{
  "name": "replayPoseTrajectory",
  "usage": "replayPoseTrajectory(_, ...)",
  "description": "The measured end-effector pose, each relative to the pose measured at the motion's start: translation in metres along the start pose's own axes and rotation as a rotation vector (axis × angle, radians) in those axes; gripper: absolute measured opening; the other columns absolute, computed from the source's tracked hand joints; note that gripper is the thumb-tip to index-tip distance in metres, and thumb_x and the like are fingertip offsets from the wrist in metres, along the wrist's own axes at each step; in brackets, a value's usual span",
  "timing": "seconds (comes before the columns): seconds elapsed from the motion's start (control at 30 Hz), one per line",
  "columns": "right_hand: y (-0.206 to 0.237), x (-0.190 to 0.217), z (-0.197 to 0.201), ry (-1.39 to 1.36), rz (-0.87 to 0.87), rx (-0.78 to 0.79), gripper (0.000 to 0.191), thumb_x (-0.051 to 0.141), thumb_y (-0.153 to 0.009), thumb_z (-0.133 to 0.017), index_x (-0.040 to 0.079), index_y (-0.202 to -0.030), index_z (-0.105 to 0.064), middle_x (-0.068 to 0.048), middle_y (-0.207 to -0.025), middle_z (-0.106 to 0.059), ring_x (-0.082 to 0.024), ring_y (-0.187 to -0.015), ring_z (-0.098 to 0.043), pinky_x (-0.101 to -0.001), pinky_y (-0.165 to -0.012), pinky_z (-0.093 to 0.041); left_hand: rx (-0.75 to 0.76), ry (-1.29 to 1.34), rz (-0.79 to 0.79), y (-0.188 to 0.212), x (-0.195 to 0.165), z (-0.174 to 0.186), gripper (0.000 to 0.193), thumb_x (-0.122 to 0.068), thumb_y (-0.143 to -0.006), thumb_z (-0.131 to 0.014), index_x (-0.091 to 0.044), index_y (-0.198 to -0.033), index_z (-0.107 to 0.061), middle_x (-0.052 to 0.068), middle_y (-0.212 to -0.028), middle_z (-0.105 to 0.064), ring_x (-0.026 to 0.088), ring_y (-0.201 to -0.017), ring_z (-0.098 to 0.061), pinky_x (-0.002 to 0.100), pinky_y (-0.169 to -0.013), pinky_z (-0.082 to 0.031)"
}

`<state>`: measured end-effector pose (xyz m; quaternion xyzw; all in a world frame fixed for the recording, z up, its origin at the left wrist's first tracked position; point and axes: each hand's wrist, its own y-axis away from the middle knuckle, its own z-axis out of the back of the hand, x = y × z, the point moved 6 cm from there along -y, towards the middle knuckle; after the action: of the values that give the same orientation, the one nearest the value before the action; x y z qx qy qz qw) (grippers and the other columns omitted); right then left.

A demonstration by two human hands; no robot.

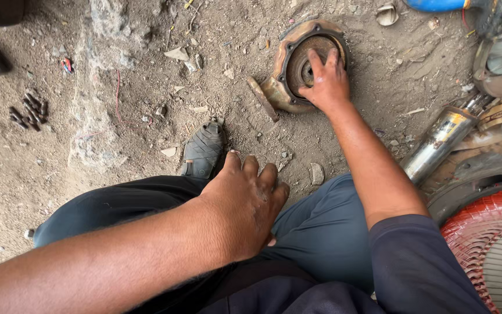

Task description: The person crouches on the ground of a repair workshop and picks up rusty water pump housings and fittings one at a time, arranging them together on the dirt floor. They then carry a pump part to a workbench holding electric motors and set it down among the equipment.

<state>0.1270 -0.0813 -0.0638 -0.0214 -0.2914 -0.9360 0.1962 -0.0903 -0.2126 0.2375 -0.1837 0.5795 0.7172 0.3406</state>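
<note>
A rusty round metal housing (286, 58) with a flange and a recessed centre lies on the dirt ground ahead. My right hand (325, 81) rests on its near rim, fingers spread and reaching into the recess; it grips nothing that I can see. My left hand (245, 200) hangs over my knee with its fingers loosely apart and empty, just above my dark trousers (321, 232). A worn sandal (203, 151) on my foot shows beside it.
Several dark bolts (28, 111) lie in a heap at the left. A shiny metal cylinder (437, 142) lies at the right, by a red-rimmed fan grille (483, 232) and rusty parts. A blue pipe (434, 4) sits at the top right. Stones and scraps litter the dirt.
</note>
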Motion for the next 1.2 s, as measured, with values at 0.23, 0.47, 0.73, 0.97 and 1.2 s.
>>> replayPoseTrajectory(0.23,-0.001,0.018,0.024,0.015,-0.1,0.102,0.103,0.039,-0.071,-0.093,0.022,-0.157,-0.039,-0.036,-0.156,-0.025,-0.052,-0.142,-0.035,-0.0525,-0.111,-0.038,0.007,-0.045,-0.009,-0.013,0.001,0.009,0.082,-0.058,-0.094,-0.062,-0.006,-0.151,-0.036,0.022,-0.145,-0.041,0.039,-0.136,-0.04,0.058,-0.111,-0.033)
replayPoseTrajectory(0.47,-0.002,0.049,0.058,0.031,0.011,0.057,0.095,0.03,-0.072,-0.092,0.018,-0.155,-0.046,-0.035,-0.152,-0.034,-0.052,-0.135,-0.046,-0.0525,-0.108,-0.046,-0.015,-0.016,-0.004,-0.011,0.011,0.012,0.082,-0.058,-0.093,-0.063,-0.006,-0.151,-0.037,0.021,-0.145,-0.042,0.039,-0.135,-0.041,0.057,-0.11,-0.034)
replayPoseTrajectory(0.73,0.008,0.079,0.099,0.021,0.063,-0.065,0.084,0.027,-0.08,-0.087,0.015,-0.153,-0.048,-0.036,-0.146,-0.041,-0.053,-0.124,-0.054,-0.0512,-0.1,-0.051,0.023,-0.03,0.02,-0.015,0.025,0.034,0.077,-0.058,-0.094,-0.062,-0.009,-0.15,-0.04,0.017,-0.143,-0.046,0.035,-0.134,-0.044,0.054,-0.11,-0.036)
replayPoseTrajectory(0.97,0.012,0.089,0.127,0.002,0.081,-0.119,0.084,0.025,-0.082,-0.083,0.019,-0.155,-0.041,-0.035,-0.15,-0.035,-0.055,-0.124,-0.052,-0.0518,-0.098,-0.052,0.048,-0.025,0.08,-0.038,0.047,0.046,0.081,-0.063,-0.094,-0.061,-0.016,-0.155,-0.036,0.015,-0.152,-0.041,0.036,-0.143,-0.039,0.055,-0.117,-0.032)
replayPoseTrajectory(1.2,0.044,0.129,0.226,-0.208,-0.114,-0.027,0.076,0.016,-0.088,-0.071,0.019,-0.157,-0.04,-0.023,-0.151,-0.042,-0.044,-0.125,-0.056,-0.0495,-0.1,-0.05,-0.301,0.064,0.395,-0.03,0.051,0.05,0.084,-0.056,-0.092,-0.067,-0.015,-0.155,-0.031,0.021,-0.157,-0.033,0.042,-0.14,-0.039,0.058,-0.108,-0.039)
